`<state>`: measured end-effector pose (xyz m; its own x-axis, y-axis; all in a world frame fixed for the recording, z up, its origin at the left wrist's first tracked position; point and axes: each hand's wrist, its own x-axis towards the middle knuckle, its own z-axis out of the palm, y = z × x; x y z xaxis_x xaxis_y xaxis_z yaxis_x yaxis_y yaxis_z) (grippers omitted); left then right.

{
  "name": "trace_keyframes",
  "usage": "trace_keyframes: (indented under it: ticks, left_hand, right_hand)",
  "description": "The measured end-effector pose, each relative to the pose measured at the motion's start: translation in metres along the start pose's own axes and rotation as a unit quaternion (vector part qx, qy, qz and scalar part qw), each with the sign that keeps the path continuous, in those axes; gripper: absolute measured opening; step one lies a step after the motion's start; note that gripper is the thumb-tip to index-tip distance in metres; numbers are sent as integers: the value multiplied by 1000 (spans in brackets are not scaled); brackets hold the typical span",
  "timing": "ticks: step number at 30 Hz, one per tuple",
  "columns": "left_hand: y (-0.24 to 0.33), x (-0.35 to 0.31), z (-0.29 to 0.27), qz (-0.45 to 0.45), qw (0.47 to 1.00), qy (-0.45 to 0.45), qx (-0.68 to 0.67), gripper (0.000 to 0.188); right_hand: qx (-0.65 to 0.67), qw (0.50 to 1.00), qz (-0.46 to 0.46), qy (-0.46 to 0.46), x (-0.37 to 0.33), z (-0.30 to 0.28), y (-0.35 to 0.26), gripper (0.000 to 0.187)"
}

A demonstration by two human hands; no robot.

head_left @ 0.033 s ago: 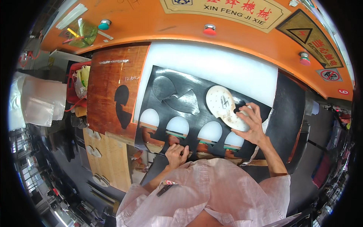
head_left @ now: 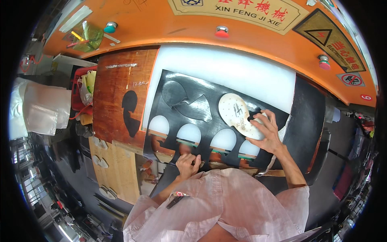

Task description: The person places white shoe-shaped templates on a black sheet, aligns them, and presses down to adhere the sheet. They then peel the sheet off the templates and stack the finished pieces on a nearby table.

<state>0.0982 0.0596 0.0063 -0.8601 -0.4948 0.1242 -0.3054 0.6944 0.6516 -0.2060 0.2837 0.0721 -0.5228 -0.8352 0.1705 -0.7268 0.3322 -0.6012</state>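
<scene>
Left hand [head_left: 188, 166] curled, right hand [head_left: 269, 133] gripping cream, sole-shaped plate [head_left: 231, 109] on glossy black sheet [head_left: 207, 126]: left-side shapes [head_left: 174, 93] cut, far-right corner [head_left: 281, 117] seemingly uncut

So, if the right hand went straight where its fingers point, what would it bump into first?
Most likely the cream curved plate, because the right hand is touching it. Past that seems to be the black sheet, but depth is hard to judge.
</scene>
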Motion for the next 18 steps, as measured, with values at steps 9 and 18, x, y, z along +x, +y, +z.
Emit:
trace_keyframes:
  ticks: [9,18]
  left_hand:
    - [-3,26,-7,-6,1000,-6,-7,35]
    - [-20,68,14,58,997,38,-30,38]
  right_hand:
    - [-33,999,19,-8,6,-1,22,80]
    - [21,861,266,433,-69,-45,-17,14]
